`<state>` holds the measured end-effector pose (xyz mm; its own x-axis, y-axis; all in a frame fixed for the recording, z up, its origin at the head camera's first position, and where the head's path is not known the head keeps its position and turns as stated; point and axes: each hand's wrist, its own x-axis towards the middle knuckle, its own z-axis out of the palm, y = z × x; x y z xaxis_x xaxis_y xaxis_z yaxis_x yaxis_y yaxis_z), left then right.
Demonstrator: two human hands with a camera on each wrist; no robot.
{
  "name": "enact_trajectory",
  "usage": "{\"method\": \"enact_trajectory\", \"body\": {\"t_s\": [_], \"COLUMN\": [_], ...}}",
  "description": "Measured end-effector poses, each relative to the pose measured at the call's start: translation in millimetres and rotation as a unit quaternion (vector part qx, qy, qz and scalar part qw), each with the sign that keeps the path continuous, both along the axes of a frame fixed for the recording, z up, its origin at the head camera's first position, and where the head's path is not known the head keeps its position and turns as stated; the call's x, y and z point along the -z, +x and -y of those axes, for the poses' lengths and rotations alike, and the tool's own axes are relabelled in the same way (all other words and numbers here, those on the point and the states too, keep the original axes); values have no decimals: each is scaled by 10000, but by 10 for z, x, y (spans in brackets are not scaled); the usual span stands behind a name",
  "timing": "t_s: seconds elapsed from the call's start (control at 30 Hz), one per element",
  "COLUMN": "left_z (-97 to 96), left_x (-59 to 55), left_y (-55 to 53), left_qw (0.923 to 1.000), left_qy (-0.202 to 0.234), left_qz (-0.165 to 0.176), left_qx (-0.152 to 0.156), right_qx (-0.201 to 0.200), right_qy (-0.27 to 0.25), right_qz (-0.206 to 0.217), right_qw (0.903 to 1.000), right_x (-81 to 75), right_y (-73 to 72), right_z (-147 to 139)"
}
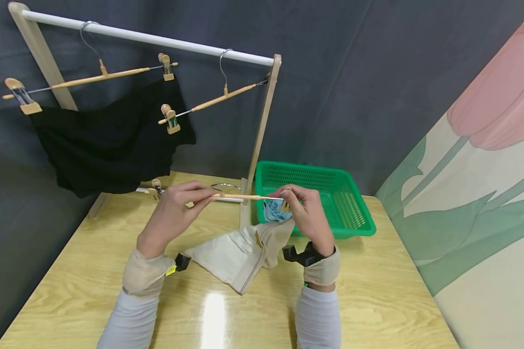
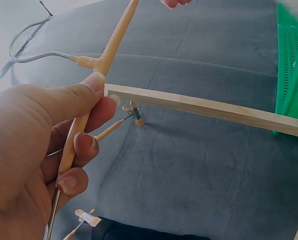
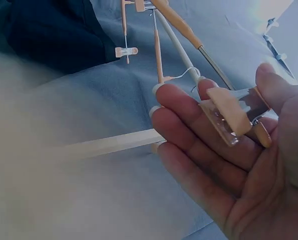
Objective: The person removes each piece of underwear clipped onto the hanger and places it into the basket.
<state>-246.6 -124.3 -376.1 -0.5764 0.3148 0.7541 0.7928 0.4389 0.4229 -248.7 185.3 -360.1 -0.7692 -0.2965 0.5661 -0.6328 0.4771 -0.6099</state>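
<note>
Head view: even, mod. bright light; white glare on tabletop (image 1: pixel 213 317), near side & L of green basket (image 1: pixel 351 208); backdrop (image 1: pixel 323 97) behind basket dim. L wrist cam: washed-out light well L of basket. R wrist cam: hazy, w/ big pale o.o.f. blur.

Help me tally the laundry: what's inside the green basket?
A blue cloth lies at the left end of the basket. The right hand and pale cloth hide part of it; anything behind them, or under the blue cloth, can't be seen.
</note>
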Motion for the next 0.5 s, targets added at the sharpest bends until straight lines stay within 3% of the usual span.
{"method": "enact_trajectory", "body": {"t_s": [0.5], "left_z": [-25], "left_x": [19], "left_y": [-37], "left_qw": [9999], "left_qy": [71], "left_qz": [72], "left_qx": [56], "right_qx": [-25], "right_qy": [-164], "right_qz": [241], "right_qw": [9996], "right_x": [-7], "right_y": [-2], "right_z": [7]}}
